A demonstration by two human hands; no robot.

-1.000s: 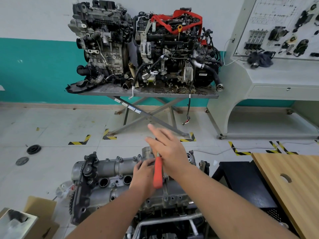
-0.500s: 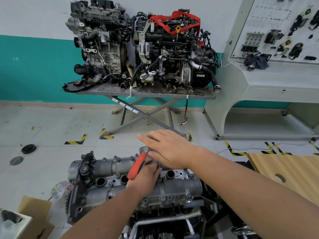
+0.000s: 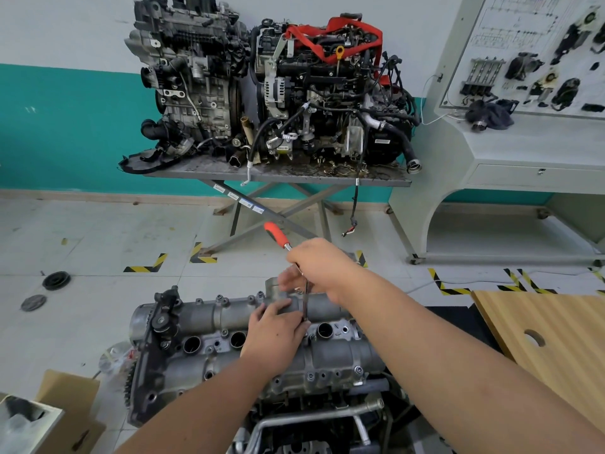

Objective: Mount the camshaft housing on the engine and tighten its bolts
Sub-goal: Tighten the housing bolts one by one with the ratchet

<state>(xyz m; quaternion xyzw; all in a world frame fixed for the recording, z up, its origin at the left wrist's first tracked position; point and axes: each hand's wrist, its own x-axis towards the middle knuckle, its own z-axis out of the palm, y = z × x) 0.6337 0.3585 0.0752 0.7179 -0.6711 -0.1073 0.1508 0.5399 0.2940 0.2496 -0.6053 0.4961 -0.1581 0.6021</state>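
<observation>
**Ratchet on the camshaft housing, head view**

The camshaft housing [image 3: 248, 326] lay on top of the engine [image 3: 294, 414] in the lower middle of the view, its long side running left to right, with round wells open along its near half. The left hand [image 3: 278, 335] rested on the housing near its middle; the fingers lay loosely against the metal beside a thin vertical extension bar [image 3: 305, 299], and whether they pinched the bar could not be told. The right hand [image 3: 319, 268] was curled around the ratchet [image 3: 278, 235] above the bar, its grip closed on the steel shank just below the red handle, which pointed up and to the left. Small bolts [image 3: 358, 369] sat along the housing's edges. Behind, two other engines [image 3: 262, 83] stood on a metal table [image 3: 278, 176] against a teal and white wall. A wooden table [image 3: 556, 339] was at right, a cardboard box [image 3: 65, 417] at lower left.
</observation>
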